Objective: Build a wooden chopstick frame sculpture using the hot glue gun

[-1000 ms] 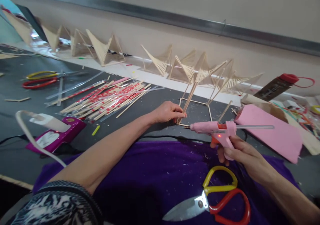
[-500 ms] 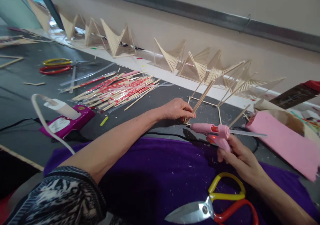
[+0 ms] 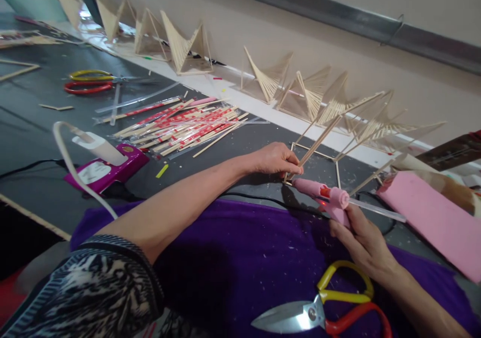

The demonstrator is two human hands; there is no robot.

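Note:
My left hand [image 3: 278, 159] pinches the lower ends of a few slanted wooden sticks [image 3: 319, 137] at the corner of a square stick frame [image 3: 337, 163] lying on the dark table. My right hand [image 3: 359, 238] is closed round the handle of a pink glue gun [image 3: 326, 193]. The gun's nozzle points left and touches the frame corner right by my left fingertips. A clear glue stick [image 3: 378, 210] juts out of the gun's back.
Scissors with yellow and red handles [image 3: 323, 310] lie on the purple cloth [image 3: 240, 258] near me. A pile of wrapped chopsticks [image 3: 180, 127], a magenta device with a white cable [image 3: 105, 165], another pair of scissors [image 3: 88, 81], finished stick models [image 3: 270, 79] along the wall, pink foam [image 3: 432, 217] at right.
The glue gun has swung down and left, bringing its nozzle to the frame corner by my left fingers. The camera has shifted, so everything sits further right and lower in view.

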